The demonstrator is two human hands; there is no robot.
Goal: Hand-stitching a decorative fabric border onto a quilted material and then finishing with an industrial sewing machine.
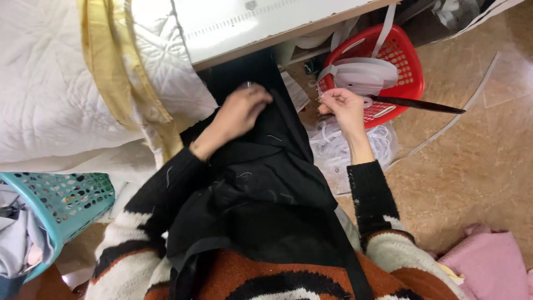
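Fabric, black: your left hand presses it closed-fingered; right hand pinches a thread. Keep thread taut, cloth flat.

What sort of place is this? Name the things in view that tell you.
Probably a small sewing workshop: a white work table, black fabric under the left hand, and a red basket of white tape beside the right hand.
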